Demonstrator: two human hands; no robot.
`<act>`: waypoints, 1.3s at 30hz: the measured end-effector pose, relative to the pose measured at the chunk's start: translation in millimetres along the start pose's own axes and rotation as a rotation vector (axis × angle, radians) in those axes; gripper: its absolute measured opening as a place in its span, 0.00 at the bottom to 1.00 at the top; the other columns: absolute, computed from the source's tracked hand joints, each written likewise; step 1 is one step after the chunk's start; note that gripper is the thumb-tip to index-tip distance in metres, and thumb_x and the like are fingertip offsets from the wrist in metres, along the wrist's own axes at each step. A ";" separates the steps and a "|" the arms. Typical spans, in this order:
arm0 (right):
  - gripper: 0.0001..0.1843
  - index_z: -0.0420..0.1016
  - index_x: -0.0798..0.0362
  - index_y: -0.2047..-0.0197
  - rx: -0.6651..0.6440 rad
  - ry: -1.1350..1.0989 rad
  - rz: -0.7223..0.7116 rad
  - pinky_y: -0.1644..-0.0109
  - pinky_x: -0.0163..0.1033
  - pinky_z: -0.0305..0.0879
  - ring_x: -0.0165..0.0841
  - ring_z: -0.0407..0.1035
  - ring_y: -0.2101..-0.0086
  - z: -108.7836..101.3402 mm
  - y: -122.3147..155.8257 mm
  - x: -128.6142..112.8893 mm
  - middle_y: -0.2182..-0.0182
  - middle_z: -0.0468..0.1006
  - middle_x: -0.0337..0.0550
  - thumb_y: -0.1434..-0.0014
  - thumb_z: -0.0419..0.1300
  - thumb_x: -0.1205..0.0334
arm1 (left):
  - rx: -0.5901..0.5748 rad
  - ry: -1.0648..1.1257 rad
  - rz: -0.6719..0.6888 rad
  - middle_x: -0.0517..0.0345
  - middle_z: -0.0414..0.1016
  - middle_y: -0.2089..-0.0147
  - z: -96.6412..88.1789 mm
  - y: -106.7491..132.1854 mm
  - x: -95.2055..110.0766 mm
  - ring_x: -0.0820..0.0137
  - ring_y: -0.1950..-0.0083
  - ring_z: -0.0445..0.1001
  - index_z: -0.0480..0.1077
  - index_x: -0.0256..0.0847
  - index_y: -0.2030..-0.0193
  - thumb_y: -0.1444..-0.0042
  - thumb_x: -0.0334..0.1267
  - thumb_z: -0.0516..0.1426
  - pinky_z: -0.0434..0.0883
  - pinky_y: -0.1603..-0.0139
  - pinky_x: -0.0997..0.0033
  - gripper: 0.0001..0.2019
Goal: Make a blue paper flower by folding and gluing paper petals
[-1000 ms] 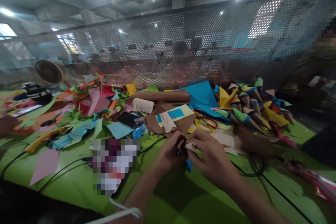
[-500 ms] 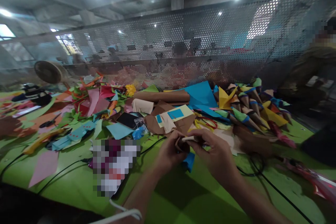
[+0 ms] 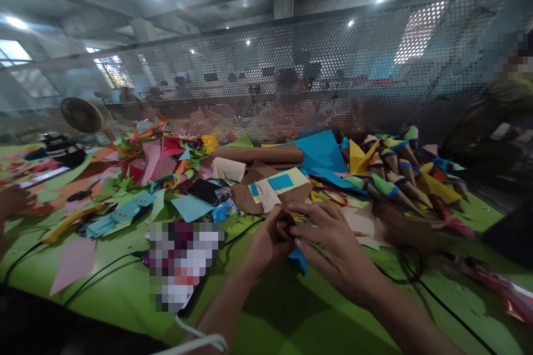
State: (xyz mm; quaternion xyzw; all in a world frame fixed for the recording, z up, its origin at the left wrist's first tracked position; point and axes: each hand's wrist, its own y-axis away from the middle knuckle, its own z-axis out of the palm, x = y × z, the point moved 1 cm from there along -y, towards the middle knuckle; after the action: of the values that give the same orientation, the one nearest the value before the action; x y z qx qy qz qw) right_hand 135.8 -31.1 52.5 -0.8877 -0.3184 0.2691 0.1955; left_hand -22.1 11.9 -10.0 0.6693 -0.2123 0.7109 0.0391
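My left hand (image 3: 266, 241) is curled snugly around a brown curl (image 3: 283, 226), which is on my side of the big brown roll (image 3: 258, 154), and a blue bit (image 3: 298, 262) shows on that side too. My right hand (image 3: 331, 236) has its fingers loosely bent with the tips at the curl, but I cannot tell if they are pinching anything. To the right of the roll are a blue sheet (image 3: 322, 151) and lots of cones (image 3: 395, 161), a black phone (image 3: 202, 191) is left of it and closer to me, and a fan (image 3: 83, 115) stands far to its left.
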 end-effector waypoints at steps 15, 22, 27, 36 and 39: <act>0.16 0.76 0.51 0.57 -0.180 0.051 0.026 0.37 0.58 0.56 0.49 0.53 0.36 12.9 4.6 -9.1 0.31 0.57 0.49 0.37 0.58 0.48 | -0.021 0.153 -0.003 0.54 0.73 0.55 -1.2 -0.4 -4.6 0.62 0.53 0.71 0.67 0.41 0.48 0.62 0.30 0.67 0.70 0.52 0.66 0.30; 0.17 0.73 0.44 0.45 -0.060 0.041 0.003 0.37 0.56 0.56 0.44 0.54 0.36 2.1 2.8 -1.0 0.33 0.61 0.45 0.37 0.60 0.59 | 0.042 0.174 -0.108 0.63 0.67 0.65 -6.1 1.0 -0.1 0.74 0.65 0.67 0.66 0.40 0.62 0.59 0.35 0.69 0.66 0.64 0.76 0.19; 0.12 0.76 0.48 0.52 -0.113 0.112 -0.010 0.38 0.59 0.56 0.47 0.56 0.37 14.1 3.7 -6.8 0.34 0.62 0.46 0.39 0.60 0.59 | -0.031 0.186 -0.034 0.58 0.71 0.59 -3.8 -0.2 -2.7 0.67 0.59 0.69 0.68 0.40 0.54 0.62 0.31 0.68 0.68 0.56 0.69 0.25; 0.10 0.76 0.48 0.54 -0.076 0.107 -0.028 0.40 0.60 0.60 0.49 0.57 0.38 19.9 4.5 -1.5 0.34 0.62 0.48 0.40 0.60 0.62 | -0.017 0.156 -0.021 0.58 0.70 0.63 -2.0 -2.5 -4.0 0.67 0.62 0.68 0.69 0.39 0.57 0.62 0.32 0.67 0.66 0.59 0.69 0.22; 0.10 0.76 0.46 0.53 -0.046 0.097 -0.048 0.40 0.60 0.60 0.48 0.58 0.39 15.2 4.3 1.6 0.34 0.62 0.47 0.38 0.59 0.61 | 0.030 0.050 -0.062 0.64 0.65 0.70 -4.4 -4.0 -8.4 0.73 0.67 0.62 0.66 0.39 0.66 0.60 0.29 0.65 0.63 0.65 0.73 0.14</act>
State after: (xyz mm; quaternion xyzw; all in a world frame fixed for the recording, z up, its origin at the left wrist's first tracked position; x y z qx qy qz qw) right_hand 129.6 -30.5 37.9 -0.8961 -0.3357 0.2134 0.1967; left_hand -24.0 19.0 -17.2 0.6581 -0.1798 0.7289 0.0564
